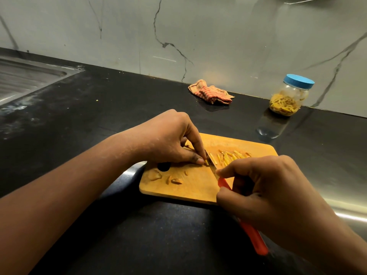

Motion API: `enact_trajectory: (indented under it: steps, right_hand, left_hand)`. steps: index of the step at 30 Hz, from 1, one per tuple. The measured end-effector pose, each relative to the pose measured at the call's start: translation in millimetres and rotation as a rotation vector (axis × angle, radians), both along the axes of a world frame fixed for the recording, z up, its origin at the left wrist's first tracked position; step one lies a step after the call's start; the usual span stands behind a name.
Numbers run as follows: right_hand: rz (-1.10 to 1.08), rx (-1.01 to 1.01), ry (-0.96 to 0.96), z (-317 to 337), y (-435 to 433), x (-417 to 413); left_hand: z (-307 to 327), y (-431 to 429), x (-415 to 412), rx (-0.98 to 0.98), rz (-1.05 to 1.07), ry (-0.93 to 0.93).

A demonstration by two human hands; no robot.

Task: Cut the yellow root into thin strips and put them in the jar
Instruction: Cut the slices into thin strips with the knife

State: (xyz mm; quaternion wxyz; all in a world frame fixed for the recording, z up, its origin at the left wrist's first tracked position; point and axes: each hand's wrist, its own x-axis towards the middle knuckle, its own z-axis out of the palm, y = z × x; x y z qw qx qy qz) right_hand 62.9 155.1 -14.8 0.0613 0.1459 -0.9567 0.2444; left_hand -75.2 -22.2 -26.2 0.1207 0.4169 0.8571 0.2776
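No text, label, brand, number or sign can be read anywhere in the head view. The jar (289,96) has a plain blue lid (299,81) and clear walls with no label showing. The cutting board (198,175), the knife (241,211) with its orange handle, and the striped cloth (210,93) show no lettering either.

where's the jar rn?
Head view, far right: the jar, blue lid on, stands on the black counter against the marble wall, right of the striped cloth, beyond the cutting board.
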Motion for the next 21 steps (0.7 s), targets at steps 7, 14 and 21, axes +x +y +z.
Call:
enact_trajectory:
  steps: [7,14,21]
  right_hand:
    - [-0.001,0.07,-0.011,3.2,-7.4,-5.1]
    - [0.005,0.161,0.03,5.4,-11.5,-9.5]
    - [-0.036,0.083,0.033,3.0,0.9,2.6]
  left_hand:
    - [-1.3,-0.7,-1.5,-0.002,0.001,0.029]
    - [-0.4,0.0,0.1,-0.008,0.018,0.05]
    - [3.7,0.3,3.7,-0.011,0.056,0.048]
